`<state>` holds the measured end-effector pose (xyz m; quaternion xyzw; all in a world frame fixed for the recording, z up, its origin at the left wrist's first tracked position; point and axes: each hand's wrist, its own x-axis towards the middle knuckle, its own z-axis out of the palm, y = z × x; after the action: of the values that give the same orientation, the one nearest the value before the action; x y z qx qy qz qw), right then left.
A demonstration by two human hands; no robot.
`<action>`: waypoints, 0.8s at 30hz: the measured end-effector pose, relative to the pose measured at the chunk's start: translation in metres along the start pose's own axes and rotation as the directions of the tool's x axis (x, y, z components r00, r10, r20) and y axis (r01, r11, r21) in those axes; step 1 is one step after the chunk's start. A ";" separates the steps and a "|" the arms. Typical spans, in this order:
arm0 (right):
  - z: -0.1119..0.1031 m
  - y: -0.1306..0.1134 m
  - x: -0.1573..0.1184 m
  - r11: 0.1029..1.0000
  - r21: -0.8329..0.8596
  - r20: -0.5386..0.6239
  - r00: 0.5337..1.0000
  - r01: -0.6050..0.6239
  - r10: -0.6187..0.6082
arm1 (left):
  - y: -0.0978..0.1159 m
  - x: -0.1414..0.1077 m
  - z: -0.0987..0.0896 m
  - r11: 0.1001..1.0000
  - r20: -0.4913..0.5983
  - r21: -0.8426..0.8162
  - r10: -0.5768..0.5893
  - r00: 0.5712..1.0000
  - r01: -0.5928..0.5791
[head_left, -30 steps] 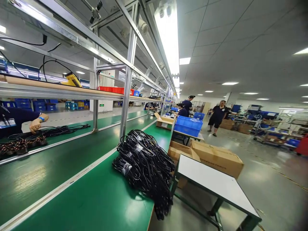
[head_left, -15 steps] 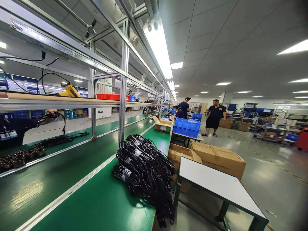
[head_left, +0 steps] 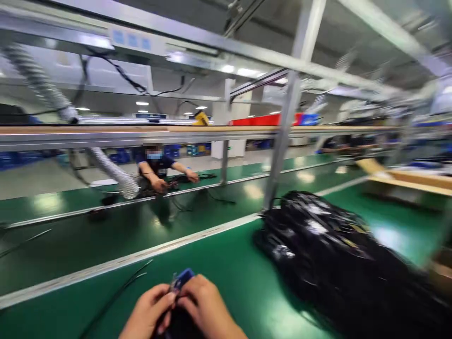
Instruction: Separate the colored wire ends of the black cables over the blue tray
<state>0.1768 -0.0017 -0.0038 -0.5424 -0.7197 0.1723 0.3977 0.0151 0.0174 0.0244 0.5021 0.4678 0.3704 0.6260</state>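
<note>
Both hands meet low in the view, above the green work surface (head_left: 243,268). My left hand (head_left: 151,308) is closed, thumb and fingers pinched around something small and thin that I cannot make out. Pressed up against it, my right hand (head_left: 206,299) is closed too, at a small blue object (head_left: 184,278) that sticks up between the hands. Blur hides what kind of object it is. Left of the hands lies a thin black cable (head_left: 116,294) with pale split ends. A large heap of bundled black cables (head_left: 328,249) is on the right.
A metal post (head_left: 280,155) and a shelf (head_left: 197,136) stand beyond the hands. Across the line, a person in a mask (head_left: 155,162) reaches over dark parts. A grey flexible duct (head_left: 113,172) hangs at left. An open cardboard box (head_left: 413,181) sits at far right.
My view has swung left and down. Both my hands, out of view before, now show with the blue object. The cable heap now appears farther right and larger.
</note>
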 end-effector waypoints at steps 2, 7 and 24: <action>0.004 0.004 0.001 0.995 0.098 0.010 1.000 -0.009 0.008 | -0.004 0.004 -0.007 1.000 0.044 -0.012 -0.006 0.999 0.006; 0.000 0.004 -0.001 0.877 0.461 0.019 0.990 -0.134 0.141 | -0.009 0.002 -0.008 0.997 0.040 -0.071 -0.023 0.999 0.026; -0.006 -0.007 -0.001 0.799 0.589 -0.013 0.987 -0.119 0.157 | -0.019 0.005 -0.009 0.999 0.065 -0.023 -0.026 0.998 0.028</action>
<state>0.1767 -0.0063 0.0045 -0.4493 -0.5773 0.3977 0.5538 0.0080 0.0207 0.0038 0.5000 0.4496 0.3510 0.6516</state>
